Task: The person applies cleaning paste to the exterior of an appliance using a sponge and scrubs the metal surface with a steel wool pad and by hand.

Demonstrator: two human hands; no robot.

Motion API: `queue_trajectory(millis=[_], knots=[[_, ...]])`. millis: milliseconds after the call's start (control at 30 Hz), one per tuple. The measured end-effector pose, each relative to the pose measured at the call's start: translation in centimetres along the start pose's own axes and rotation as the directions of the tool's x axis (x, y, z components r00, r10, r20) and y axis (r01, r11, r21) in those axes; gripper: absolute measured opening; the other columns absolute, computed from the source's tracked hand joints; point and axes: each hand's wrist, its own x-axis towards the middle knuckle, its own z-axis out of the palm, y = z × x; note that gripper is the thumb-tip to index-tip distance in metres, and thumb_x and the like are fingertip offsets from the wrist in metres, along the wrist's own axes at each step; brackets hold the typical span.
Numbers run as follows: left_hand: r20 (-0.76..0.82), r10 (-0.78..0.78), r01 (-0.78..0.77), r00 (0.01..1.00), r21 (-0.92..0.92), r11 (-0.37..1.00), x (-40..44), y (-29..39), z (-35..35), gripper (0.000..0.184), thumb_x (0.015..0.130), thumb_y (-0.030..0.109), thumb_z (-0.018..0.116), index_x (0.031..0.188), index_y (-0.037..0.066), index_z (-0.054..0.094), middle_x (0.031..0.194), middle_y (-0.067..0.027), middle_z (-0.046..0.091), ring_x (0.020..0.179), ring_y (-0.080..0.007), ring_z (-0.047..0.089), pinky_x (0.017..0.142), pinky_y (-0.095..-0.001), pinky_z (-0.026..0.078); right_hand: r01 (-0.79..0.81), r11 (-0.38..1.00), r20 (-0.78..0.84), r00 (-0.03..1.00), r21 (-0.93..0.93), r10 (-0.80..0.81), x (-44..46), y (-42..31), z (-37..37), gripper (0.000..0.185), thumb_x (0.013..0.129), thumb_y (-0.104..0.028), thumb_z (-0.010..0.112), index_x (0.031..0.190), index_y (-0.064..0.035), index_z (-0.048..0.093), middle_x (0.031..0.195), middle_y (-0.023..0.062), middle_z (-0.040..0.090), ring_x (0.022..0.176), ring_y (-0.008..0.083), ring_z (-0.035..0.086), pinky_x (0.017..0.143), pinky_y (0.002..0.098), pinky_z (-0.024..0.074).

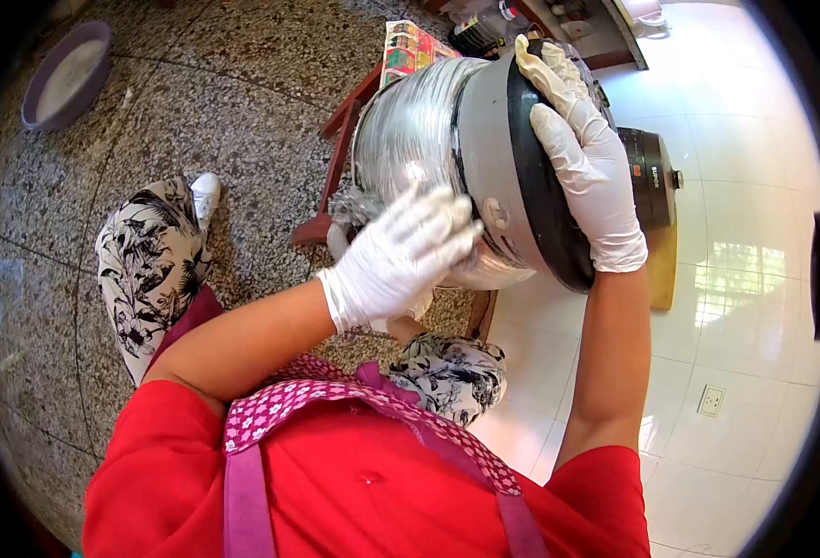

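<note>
A large silvery drum-shaped pot (408, 130) with a grey band and a black rim (551, 209) appears sideways in the head view. Its lower body has a shiny, wrinkled surface. My right hand (591, 167), in a white glove, lies on the black rim with its fingers stretched out and apart. Also gloved, my left hand (405, 256) is at the near side of the pot, by the grey band. Its fingers are bent and partly blurred; whether anything is under them cannot be made out. Crumpled clear plastic (356, 206) hangs beside the pot.
A reddish wooden stand (337, 149) is under the pot. Behind are printed packaging (415, 48), a dark bottle (484, 33) and a dark Supor appliance (647, 177). A purple basin (103, 70) stands on the speckled floor. White tiles at right carry a socket (711, 400).
</note>
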Motion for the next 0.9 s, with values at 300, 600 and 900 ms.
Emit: queue_trajectory(millis=[300, 600, 900], knots=[[0.093, -0.32, 0.332, 0.943, -0.346, 0.878, 10.7, -13.3, -0.3, 0.036, 0.098, 0.019, 0.048, 0.127, -0.001, 0.056, 0.12, -0.0198, 0.064, 0.115, -0.0318, 0.06, 0.1, -0.0365, 0.044, 0.01, 0.999, 0.022, 1.0, 0.036, -0.011, 0.7, -0.3, 0.3, 0.039, 0.099, -0.019, 0.056, 0.133, -0.0008, 0.058, 0.138, 0.009, 0.057, 0.132, 0.0189, 0.047, 0.113, 0.0301, 0.0282], [-0.232, -0.221, 0.232, 0.947, 0.02, 0.972, -0.3, -0.3, 1.6, 0.057, 0.08, 0.01, 0.064, 0.133, -0.001, 0.048, 0.136, -0.0254, 0.044, 0.13, -0.0434, 0.042, 0.109, -0.0548, 0.034, 0.133, 0.987, 0.034, 0.991, -0.089, -0.131, 1.5, 0.7, 0.5, 0.044, 0.098, -0.019, 0.054, 0.14, -0.0071, 0.052, 0.147, 0.0239, 0.044, 0.143, 0.0354, 0.033, 0.118, 0.039, 0.021], [0.349, 0.411, -0.459, 0.843, 0.067, 0.886, 1.0, 4.0, 6.0, 0.091, 0.055, 0.04, 0.067, 0.135, -0.002, 0.052, 0.141, -0.0113, 0.05, 0.136, -0.0268, 0.041, 0.12, -0.0425, 0.024, 0.054, 0.998, 0.008, 0.999, -0.026, -0.054, 0.8, -0.8, 0.4, 0.044, 0.099, -0.018, 0.054, 0.142, -0.0113, 0.051, 0.149, 0.0252, 0.041, 0.144, 0.0379, 0.029, 0.118, 0.0372, 0.0199]])
